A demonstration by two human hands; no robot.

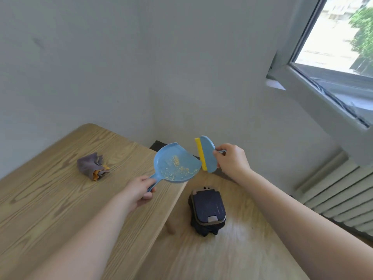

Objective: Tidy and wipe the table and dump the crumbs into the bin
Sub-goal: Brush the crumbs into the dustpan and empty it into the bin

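My left hand (pixel 139 191) grips the handle of a blue dustpan (pixel 175 163) held level above the right edge of the wooden table (pixel 50 199). Yellow crumbs (pixel 177 166) lie scattered in the pan. My right hand (pixel 232 159) holds a small blue brush (pixel 209 154) with a yellow bristle strip, just right of the pan's open lip and apart from it. A dark bin (pixel 207 209) with its lid closed stands on the floor below and to the right of the pan. A crumpled purple and orange cloth (pixel 92 165) lies on the table to the left.
The table stands in a corner of grey walls. A radiator (pixel 339 190) runs along the right wall under a window (pixel 339 37). A table leg (pixel 171 225) stands left of the bin. Wooden floor surrounds the bin.
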